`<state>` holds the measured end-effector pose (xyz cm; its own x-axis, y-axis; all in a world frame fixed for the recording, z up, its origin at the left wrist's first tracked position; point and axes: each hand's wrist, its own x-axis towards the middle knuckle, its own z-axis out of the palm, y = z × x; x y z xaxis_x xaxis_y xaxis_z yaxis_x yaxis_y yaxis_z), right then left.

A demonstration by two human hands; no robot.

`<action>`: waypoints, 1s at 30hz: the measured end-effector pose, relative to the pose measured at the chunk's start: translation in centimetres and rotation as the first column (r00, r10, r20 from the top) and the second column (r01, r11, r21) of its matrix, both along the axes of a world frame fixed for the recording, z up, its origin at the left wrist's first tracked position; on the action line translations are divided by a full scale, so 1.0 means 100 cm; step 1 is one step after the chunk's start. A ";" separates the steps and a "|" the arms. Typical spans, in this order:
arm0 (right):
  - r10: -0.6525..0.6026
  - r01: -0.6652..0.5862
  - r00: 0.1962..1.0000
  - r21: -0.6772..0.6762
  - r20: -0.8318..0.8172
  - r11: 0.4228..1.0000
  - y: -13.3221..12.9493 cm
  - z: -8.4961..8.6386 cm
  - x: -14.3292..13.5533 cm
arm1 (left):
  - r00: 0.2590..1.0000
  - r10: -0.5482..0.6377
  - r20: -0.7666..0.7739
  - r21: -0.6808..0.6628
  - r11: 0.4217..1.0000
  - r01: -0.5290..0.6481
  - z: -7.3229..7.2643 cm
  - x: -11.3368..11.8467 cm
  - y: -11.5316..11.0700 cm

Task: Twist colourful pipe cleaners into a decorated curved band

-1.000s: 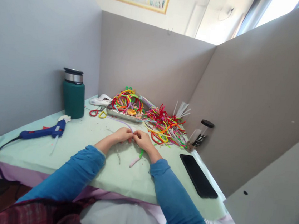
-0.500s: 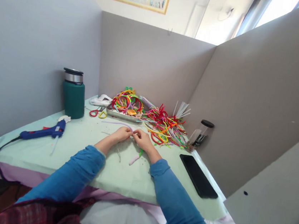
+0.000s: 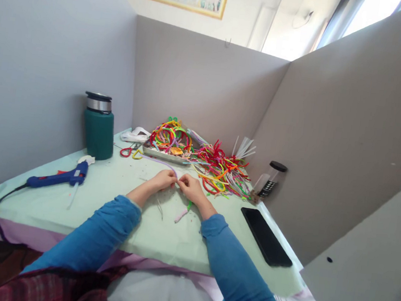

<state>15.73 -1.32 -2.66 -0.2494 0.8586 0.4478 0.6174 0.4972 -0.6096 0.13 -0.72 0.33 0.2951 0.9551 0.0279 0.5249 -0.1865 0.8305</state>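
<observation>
1. The left hand (image 3: 164, 180) has its fingers curled in, thumb and forefinger pinched with almost no gap on the near end of a purple pipe cleaner (image 3: 163, 162).
2. The right hand (image 3: 189, 186) meets it tip to tip, its thumb and forefinger also closed on that end; the exact contact is too small to make out.
3. The pipe cleaner arches up between the 2 hands, then runs away to the left over the table (image 3: 175, 246).
4. Its free end has just swung: 0.5 seconds ago it lay nearer the person, and now it points at the yellow loop (image 3: 137, 154), as it did 1 second ago. The hands have barely shifted, which suggests that the strip is being turned in the fingertips and that the fine work on its near end is unfinished.
5. Just below the right hand is 1 green-and-pink piece (image 3: 181, 214); whether it joins the held strip cannot be told. A thin pale strand (image 3: 159, 208) lies below the left hand.
6. Farther out stand the tray (image 3: 165, 156) of coloured loops and, beside it, the heap of pipe cleaners (image 3: 222, 167). The glue gun (image 3: 56, 179) lies well apart on the left, the phone (image 3: 266, 237) on the right.
</observation>
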 end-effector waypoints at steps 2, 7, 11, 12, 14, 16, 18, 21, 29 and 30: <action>0.010 -0.010 1.000 -0.007 0.001 1.000 0.000 0.000 0.000 | 1.000 0.000 0.027 -0.021 1.000 0.000 -0.001 0.000 0.001; 0.038 -0.038 0.999 0.004 -0.023 0.999 -0.001 0.000 0.000 | 0.994 0.008 0.112 -0.062 0.998 -0.001 -0.003 -0.001 0.003; 0.042 -0.042 0.999 0.019 -0.021 0.999 0.000 0.000 0.000 | 0.995 0.002 0.102 -0.071 0.997 0.005 -0.003 -0.001 0.002; 0.040 -0.040 0.999 0.021 -0.021 0.999 0.000 -0.001 0.000 | 0.996 0.005 0.092 -0.070 0.998 0.002 -0.002 -0.001 0.002; 0.034 -0.034 0.999 0.020 -0.020 0.999 0.000 -0.001 0.000 | 0.997 0.013 0.078 -0.067 0.998 -0.008 -0.001 -0.001 0.001; 0.035 -0.035 0.999 0.018 -0.019 0.999 -0.001 -0.001 0.000 | 0.997 0.030 0.077 -0.073 0.997 -0.024 0.000 -0.001 -0.001; 0.039 -0.038 0.999 0.016 -0.017 0.999 -0.001 -0.001 -0.001 | 0.996 0.046 0.077 -0.085 0.996 -0.039 0.001 0.000 -0.002; 0.035 -0.035 0.999 0.017 -0.016 0.999 -0.001 -0.001 -0.001 | 0.997 0.059 0.055 -0.081 0.995 -0.055 0.001 0.001 -0.003; -0.007 0.007 1.000 0.001 0.002 1.000 -0.001 0.001 -0.001 | 0.994 0.108 0.014 0.061 0.992 -0.108 -0.007 -0.001 0.006; -0.009 0.009 1.000 0.000 0.002 1.000 -0.001 0.001 -0.001 | 0.994 0.110 0.016 0.074 0.991 -0.111 -0.008 -0.002 0.007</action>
<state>15.60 -1.40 -2.56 -0.2430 0.8609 0.4470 0.6230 0.4917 -0.6084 -0.02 0.03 -0.50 0.1873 0.9769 0.1031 0.5360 -0.1896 0.8227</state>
